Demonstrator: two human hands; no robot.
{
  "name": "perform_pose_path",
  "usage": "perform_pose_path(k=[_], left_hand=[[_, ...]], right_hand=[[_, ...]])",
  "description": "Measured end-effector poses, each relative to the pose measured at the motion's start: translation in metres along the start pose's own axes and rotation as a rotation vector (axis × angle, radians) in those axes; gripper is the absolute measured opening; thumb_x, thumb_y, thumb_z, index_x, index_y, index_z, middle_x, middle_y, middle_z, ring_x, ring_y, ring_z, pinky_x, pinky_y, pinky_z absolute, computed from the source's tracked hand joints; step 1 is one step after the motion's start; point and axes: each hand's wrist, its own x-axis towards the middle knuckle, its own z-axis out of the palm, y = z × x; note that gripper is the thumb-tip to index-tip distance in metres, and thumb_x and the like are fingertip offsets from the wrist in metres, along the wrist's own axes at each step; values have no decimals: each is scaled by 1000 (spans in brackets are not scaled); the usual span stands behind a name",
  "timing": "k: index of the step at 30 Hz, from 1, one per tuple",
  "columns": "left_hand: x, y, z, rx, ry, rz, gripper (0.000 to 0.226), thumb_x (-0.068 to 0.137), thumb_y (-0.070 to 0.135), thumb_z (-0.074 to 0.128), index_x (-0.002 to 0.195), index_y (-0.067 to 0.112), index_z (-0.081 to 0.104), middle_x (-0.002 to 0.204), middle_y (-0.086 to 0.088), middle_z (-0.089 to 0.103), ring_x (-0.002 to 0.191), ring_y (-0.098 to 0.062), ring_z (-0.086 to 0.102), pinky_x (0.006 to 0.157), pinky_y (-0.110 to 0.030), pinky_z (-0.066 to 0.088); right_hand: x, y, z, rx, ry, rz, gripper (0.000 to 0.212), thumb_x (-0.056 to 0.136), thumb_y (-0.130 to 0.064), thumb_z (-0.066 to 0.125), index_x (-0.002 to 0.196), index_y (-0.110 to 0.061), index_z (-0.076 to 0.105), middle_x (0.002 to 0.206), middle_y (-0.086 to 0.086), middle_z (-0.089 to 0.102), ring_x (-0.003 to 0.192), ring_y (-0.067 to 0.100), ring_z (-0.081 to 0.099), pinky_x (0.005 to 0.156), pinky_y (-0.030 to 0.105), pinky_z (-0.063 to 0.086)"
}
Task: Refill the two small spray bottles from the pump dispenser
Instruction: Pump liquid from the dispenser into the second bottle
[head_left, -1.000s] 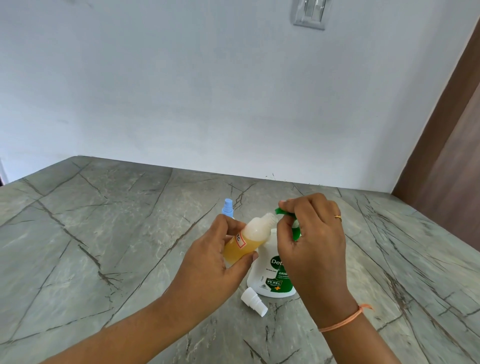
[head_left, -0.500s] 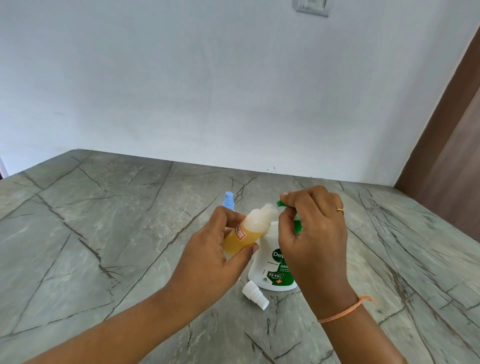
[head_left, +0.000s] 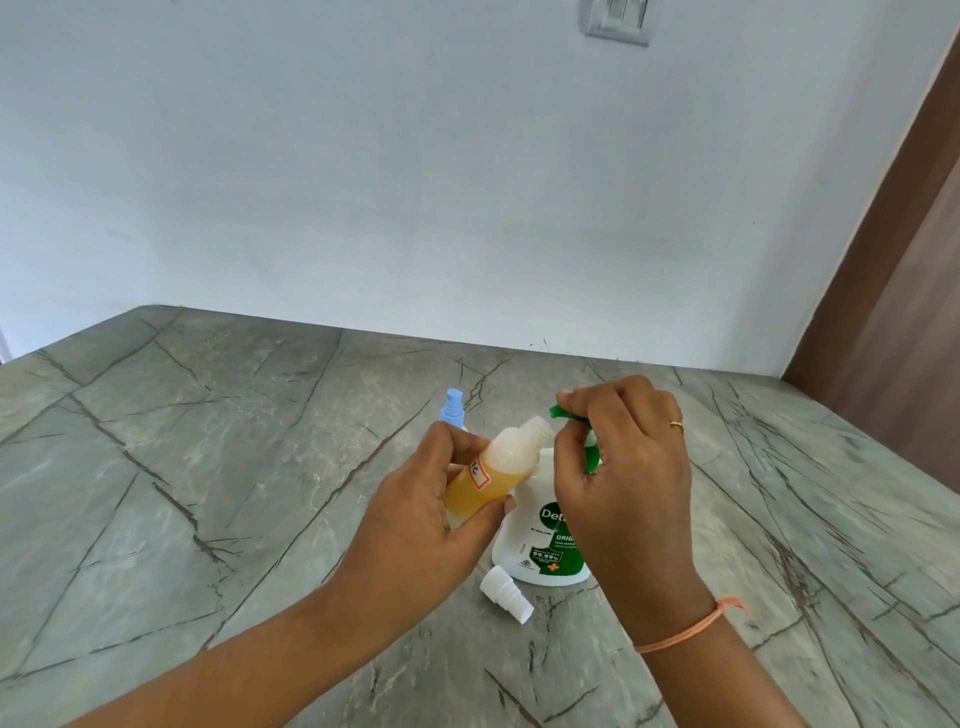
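Note:
My left hand (head_left: 415, 514) grips a small uncapped spray bottle (head_left: 498, 462), partly filled with amber liquid and tilted so its open neck points up and right towards the green pump spout. My right hand (head_left: 623, 467) rests on top of the green pump head (head_left: 563, 411) of the white pump dispenser (head_left: 540, 540), which stands on the counter behind both hands. The bottle's white spray cap (head_left: 506, 595) lies on the counter in front of the dispenser. A second small bottle with a blue spray top (head_left: 452, 408) stands behind my left hand, mostly hidden.
The grey veined stone counter (head_left: 182, 493) runs to a white wall at the back. A brown wooden panel (head_left: 893, 338) stands at the right. A light switch (head_left: 618, 21) is high on the wall.
Both hands, the tilted bottle and the pump hold almost the same pose. The view has shifted slightly, with my head tipping a little upward.

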Motion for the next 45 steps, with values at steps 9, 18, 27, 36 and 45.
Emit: perform_pose_path(k=[9, 18, 27, 36, 45], left_hand=[[1, 0, -1, -33, 20, 24, 31, 78, 32, 70, 97, 38, 47, 95, 23, 62, 91, 4, 59, 73, -13, 49], [-2, -1, 4, -52, 21, 8, 32, 78, 33, 70, 98, 37, 46, 97, 22, 61, 92, 1, 60, 74, -17, 52], [-3, -5, 8, -159, -8, -32, 33, 79, 31, 70, 98, 41, 45, 98, 19, 63, 90, -8, 64, 77, -36, 55], [-4, -16, 12, -423, -12, -111, 45, 74, 33, 63, 114, 35, 41, 110, 16, 60, 97, -9, 64, 81, -25, 51], [-6, -31, 10, -298, -60, -106, 35, 88, 20, 58, 118, 28, 42, 110, 12, 58, 105, -5, 57, 93, -35, 50]], right_hand=[[-2, 0, 3, 0, 28, -13, 18, 79, -8, 48, 80, -5, 65, 78, 6, 58, 74, 21, 49, 69, 19, 30], [-3, 0, 2, 13, 17, 0, 20, 78, -10, 46, 80, -5, 65, 79, 6, 59, 74, 24, 52, 70, 18, 30], [0, 2, 0, 33, -34, 60, 18, 74, -2, 54, 86, -8, 66, 84, 3, 58, 78, 20, 49, 68, 15, 29], [3, 2, -1, 39, -59, 56, 22, 75, -1, 55, 91, -9, 67, 89, 3, 60, 81, 20, 52, 69, 14, 30], [3, 4, 0, 8, -92, 16, 28, 80, -9, 45, 99, -8, 66, 97, 5, 64, 90, 18, 50, 76, 18, 35]])
